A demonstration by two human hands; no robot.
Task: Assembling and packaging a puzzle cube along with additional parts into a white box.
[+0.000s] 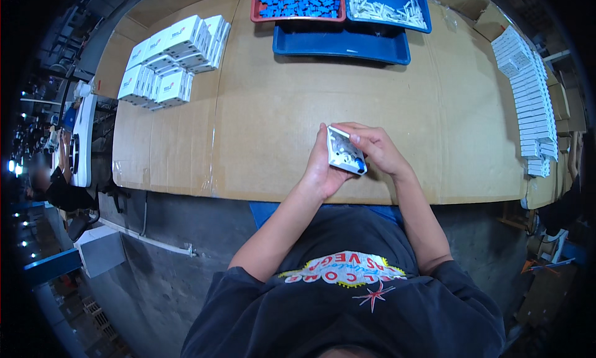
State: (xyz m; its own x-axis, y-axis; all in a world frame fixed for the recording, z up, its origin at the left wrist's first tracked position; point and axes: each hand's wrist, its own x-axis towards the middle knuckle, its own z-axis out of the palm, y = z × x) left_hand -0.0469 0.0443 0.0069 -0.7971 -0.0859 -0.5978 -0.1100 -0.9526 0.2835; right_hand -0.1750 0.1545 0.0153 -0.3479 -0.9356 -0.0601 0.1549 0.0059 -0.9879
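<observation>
Above the near edge of the table, my left hand (319, 169) is closed around a white, shallow rectangular plastic case (343, 149). Its open side faces up and shows a greyish inside with small white parts. At the case's near right corner sits a small blue piece (361, 165). My right hand (380, 148) is closed on the far right edge of the same case, the thumb over the inside and the fingers bent round the far end. Whether a small part is under those fingertips is hidden.
Cardboard covers the table (261, 122). Stacked white cases (167, 54) stand at the left, a long row of white cases (531, 103) at the right. Along the back are a red tray (298, 19) of blue pieces, a blue tray (388, 25) of white pieces, and another blue tray (341, 48). A person (65, 184) sits far left.
</observation>
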